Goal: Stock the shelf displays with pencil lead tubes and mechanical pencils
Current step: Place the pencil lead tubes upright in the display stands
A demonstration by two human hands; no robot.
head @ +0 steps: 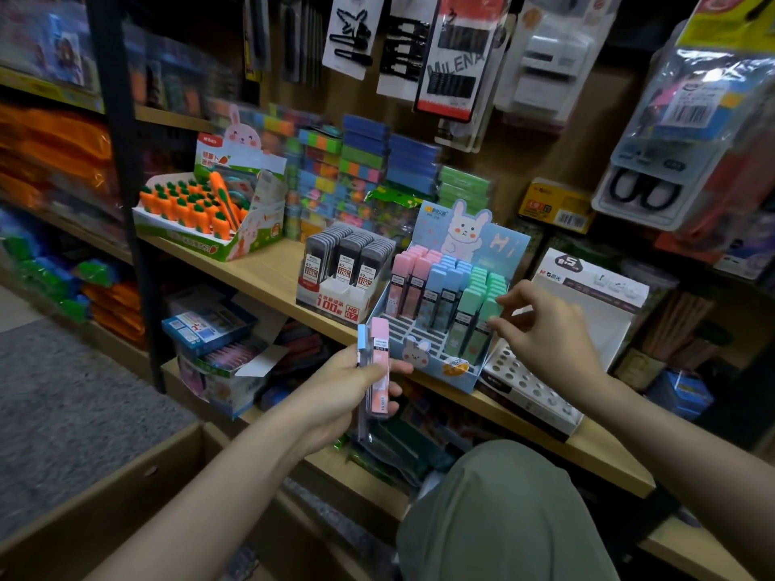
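Observation:
My left hand [341, 387] grips a pink lead tube [378, 362] and a blue one [362, 343] upright, just in front of the shelf edge. A blue bunny display box [444, 366] on the wooden shelf [260, 272] holds rows of pink, blue and green lead tubes [444, 287], with bare slots at its front. My right hand [545, 329] hovers at the box's right side, fingertips touching the green tubes [482, 312]; whether it pinches one I cannot tell. A white mechanical pencil display [553, 371] with round holes stands to the right.
A grey HB 0.7 lead box [344, 278] stands left of the bunny box. A carrot pen display [201, 211] sits further left. Packs of hair clips and scissors hang above. A cardboard carton [126, 496] lies at the lower left; my knee [503, 509] is below the shelf.

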